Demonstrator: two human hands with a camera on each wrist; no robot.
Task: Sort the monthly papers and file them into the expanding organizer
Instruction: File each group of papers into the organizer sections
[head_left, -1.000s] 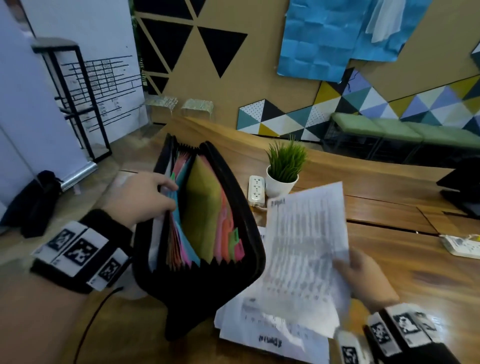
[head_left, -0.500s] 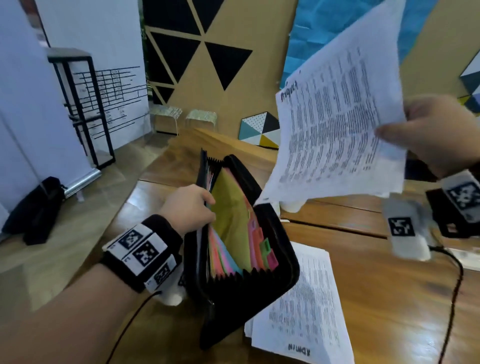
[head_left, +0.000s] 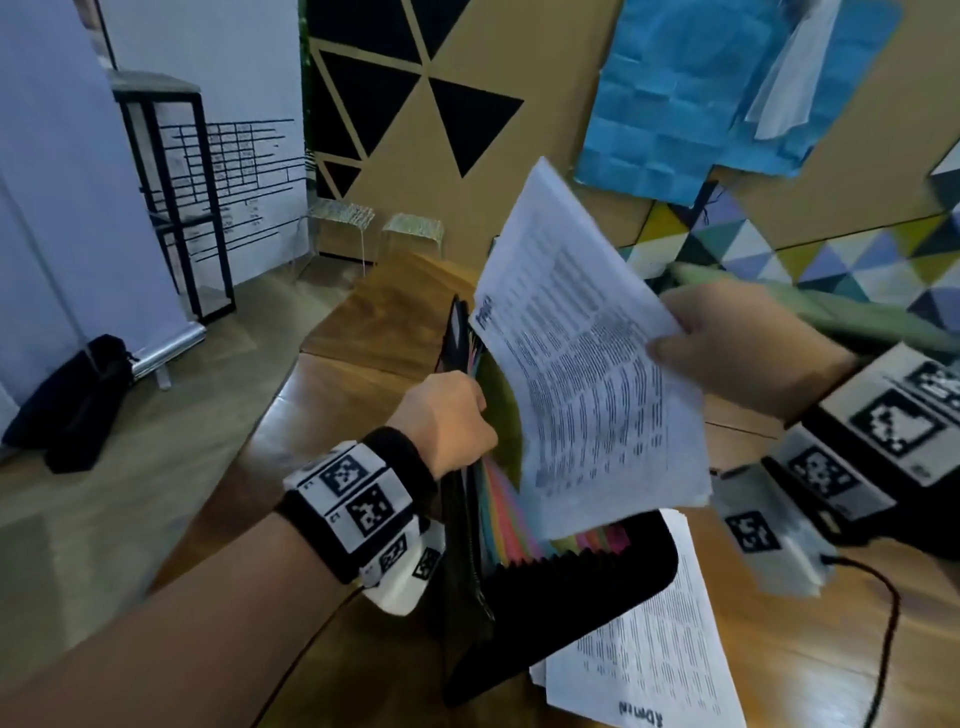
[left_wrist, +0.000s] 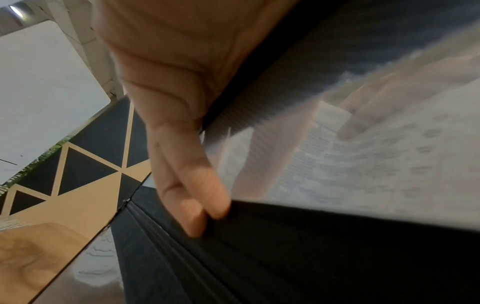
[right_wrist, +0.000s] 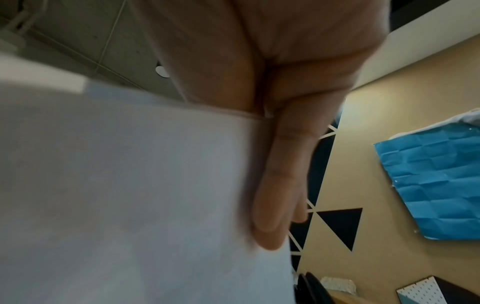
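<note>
A black expanding organizer (head_left: 561, 597) stands open on the wooden table (head_left: 353, 395), its coloured dividers (head_left: 509, 530) fanned out. My left hand (head_left: 447, 421) grips its near wall, fingers (left_wrist: 197, 201) curled over the black edge (left_wrist: 285, 236). My right hand (head_left: 727, 353) pinches a thin sheaf of printed papers (head_left: 587, 374) by its right edge, tilted, with the lower corner dipping among the dividers. In the right wrist view the fingers (right_wrist: 275, 195) lie flat along the blank back of the sheets (right_wrist: 130, 195). More printed papers (head_left: 649, 670) lie flat on the table under the organizer.
A black cable (head_left: 883, 623) runs from my right wrist over the table at the right. A green bench (head_left: 831, 312) stands behind my right hand. Off the table to the left are a black metal shelf (head_left: 171, 208), two stools (head_left: 374, 223) and a dark bag (head_left: 72, 400) on the floor.
My right hand lifted the papers off the table, swung them high, then brought them down and left until their lower corner reached the organizer. My left hand kept hold of the organizer.
</note>
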